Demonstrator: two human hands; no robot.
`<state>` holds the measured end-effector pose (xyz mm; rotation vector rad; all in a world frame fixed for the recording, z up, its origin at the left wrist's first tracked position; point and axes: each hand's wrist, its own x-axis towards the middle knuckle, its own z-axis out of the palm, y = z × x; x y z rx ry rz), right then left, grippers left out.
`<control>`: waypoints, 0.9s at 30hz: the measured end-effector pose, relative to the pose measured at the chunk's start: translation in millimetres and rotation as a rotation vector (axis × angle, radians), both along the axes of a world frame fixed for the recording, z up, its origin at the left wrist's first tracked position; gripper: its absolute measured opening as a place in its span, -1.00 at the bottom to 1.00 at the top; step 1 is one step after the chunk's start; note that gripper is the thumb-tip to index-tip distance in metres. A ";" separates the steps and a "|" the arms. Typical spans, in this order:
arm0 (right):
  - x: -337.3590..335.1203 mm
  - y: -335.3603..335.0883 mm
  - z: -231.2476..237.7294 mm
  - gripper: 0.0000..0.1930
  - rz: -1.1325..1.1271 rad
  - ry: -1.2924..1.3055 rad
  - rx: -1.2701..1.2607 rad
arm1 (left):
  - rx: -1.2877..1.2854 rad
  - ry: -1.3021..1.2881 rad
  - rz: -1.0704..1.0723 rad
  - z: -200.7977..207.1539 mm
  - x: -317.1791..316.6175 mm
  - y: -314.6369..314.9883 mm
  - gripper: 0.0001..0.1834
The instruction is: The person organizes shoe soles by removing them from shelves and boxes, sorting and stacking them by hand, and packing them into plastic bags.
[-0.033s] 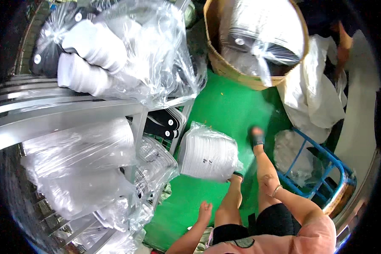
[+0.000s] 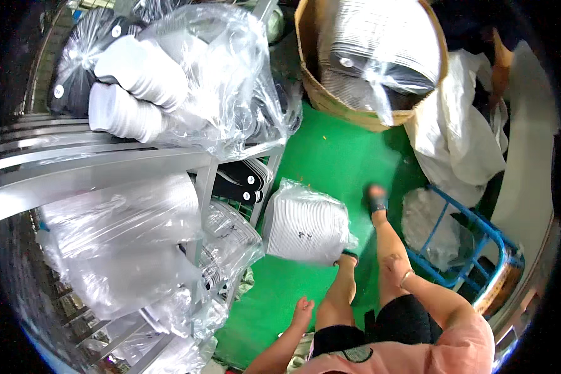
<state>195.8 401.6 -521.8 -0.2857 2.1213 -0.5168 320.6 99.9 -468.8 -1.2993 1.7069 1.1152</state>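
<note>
My left hand (image 2: 303, 306) hangs over the green floor, loosely bent, with a gap between thumb and fingers and nothing held. Closest to it is a clear plastic bag of stacked white, insole-shaped sheets (image 2: 305, 227), lying by my left foot. My right hand (image 2: 394, 269) hangs in front of my right lower leg, its fingers relaxed and partly foreshortened. I see nothing in it, and cannot tell whether it touches the leg. A bracelet circles that wrist.
On the left stands a metal rack (image 2: 100, 171) loaded with bagged stacks of black and white insoles (image 2: 140, 68). A round woven basket (image 2: 343, 111) holds another bagged stack. White sacking (image 2: 458, 124) and a blue metal frame (image 2: 495, 240) stand at the right, above the green floor (image 2: 330, 156).
The view has shifted very slightly. Both hands and the bags stay where they were.
</note>
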 end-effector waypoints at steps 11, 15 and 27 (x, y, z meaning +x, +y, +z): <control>-2.8 -16.6 62.6 -0.75 -0.135 0.242 0.165 | -0.023 0.401 -0.255 8.5 -197.4 -36.9 -0.67; -22.0 7.5 48.9 -0.72 -0.244 0.111 0.201 | -0.255 0.767 -0.657 -12.8 -336.8 -13.7 -0.50; -59.9 39.6 42.4 -0.73 -0.366 -0.183 0.109 | -0.962 0.605 -0.666 -104.5 -528.7 -73.4 0.03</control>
